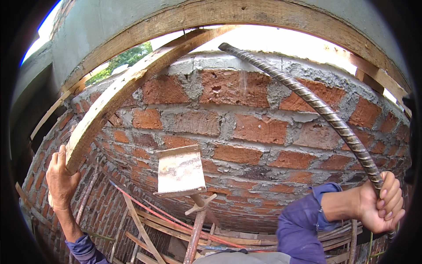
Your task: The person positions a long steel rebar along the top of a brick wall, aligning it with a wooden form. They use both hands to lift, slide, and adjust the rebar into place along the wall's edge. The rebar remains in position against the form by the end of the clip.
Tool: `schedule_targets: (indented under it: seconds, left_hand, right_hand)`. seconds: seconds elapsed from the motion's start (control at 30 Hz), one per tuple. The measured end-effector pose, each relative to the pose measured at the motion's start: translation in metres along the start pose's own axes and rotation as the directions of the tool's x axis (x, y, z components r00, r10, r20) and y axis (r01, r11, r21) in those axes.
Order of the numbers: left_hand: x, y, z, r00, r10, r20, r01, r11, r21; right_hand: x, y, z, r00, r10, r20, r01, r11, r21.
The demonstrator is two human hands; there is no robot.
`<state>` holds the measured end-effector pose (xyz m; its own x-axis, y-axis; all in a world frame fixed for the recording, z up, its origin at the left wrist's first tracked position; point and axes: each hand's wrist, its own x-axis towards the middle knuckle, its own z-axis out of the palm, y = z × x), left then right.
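Observation:
My left hand (63,181) is closed around the lower end of a long wooden beam (116,94). The beam slants up and to the right, its top reaching a nail-pierced curved-looking timber (246,15) overhead. At the right, my right hand (383,203) grips a ribbed steel bar (323,105) in a fist. From the fist, the bar rises to the upper left and its blunt tip lies in front of the top of the brick wall (250,127). A short piece of bar shows below the fist.
A steel prop (196,235) with a mortar-stained U-shaped head (180,171) stands between my arms. Below, wooden planks (162,229) and a reddish pole (151,207) cross the space. Grey concrete (88,53) borders the top. Another timber piece (378,81) sits at the upper right.

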<state>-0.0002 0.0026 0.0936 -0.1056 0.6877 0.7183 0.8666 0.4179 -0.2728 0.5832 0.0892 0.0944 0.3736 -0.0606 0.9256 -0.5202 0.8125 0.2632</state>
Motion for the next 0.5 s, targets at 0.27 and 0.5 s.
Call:
schedule_targets:
  seconds: [0.27, 0.5]
  left_hand:
    - [0.029, 0.018, -0.020, 0.964, -0.094, 0.250, 0.183, 0.914, -0.361]
    - [0.036, 0.015, 0.007, 0.966, -0.208, 0.154, 0.233, 0.957, -0.171]
  right_hand:
    - [-0.037, 0.045, -0.054, 0.953, 0.072, -0.295, -0.116, 0.984, -0.135]
    - [0.027, -0.025, -0.051, 0.987, 0.130, -0.099, -0.130, 0.991, 0.011]
